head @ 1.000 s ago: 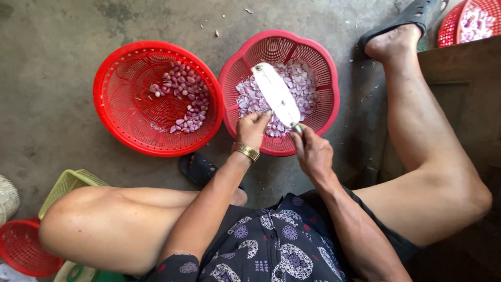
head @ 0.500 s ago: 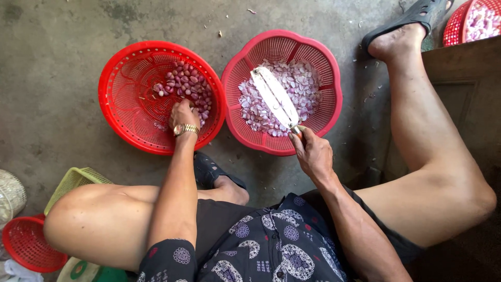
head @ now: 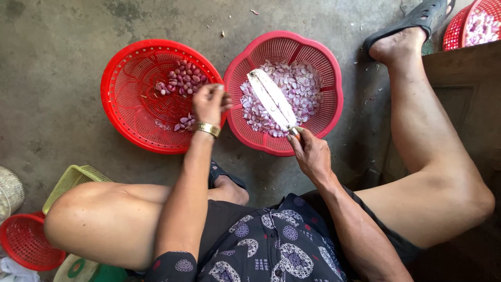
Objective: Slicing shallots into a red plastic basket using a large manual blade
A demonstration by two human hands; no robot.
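Red plastic formed both round baskets set on the concrete floor [head: 47,78]. Whole peeled shallots [head: 180,83] lay in the left basket [head: 125,112], and cut shallot pieces [head: 305,89] filled the scalloped right basket [head: 331,109].

The left hand [head: 210,102] was held over the inner rim of the left basket, fingers curled inward. Whether a shallot was enclosed in that grip could not be told, since the palm was turned away from the camera. The right hand [head: 312,154] was clenched around the handle of a broad knife [head: 271,99], whose pale blade was laid across the cut pieces, pointing away from the body.

The shallots were judged light, small and firm, with smooth peeled skins likely to be slippery; a pinch between fingertips and thumb around the middle of a bulb was judged the safest hold. The knife was judged stiff and fairly heavy in the blade, best taken by the handle only, well clear of the edge.

The knife handle was almost wholly covered by the right hand. The underside of the blade and the pieces beneath it were hidden. A third red basket [head: 472,23] was cut off at the upper right corner, and a small red basket [head: 23,245] and a yellow-green one [head: 70,180] were partly cut off or covered at the lower left. A gold bracelet [head: 207,128] was seen on the left wrist.
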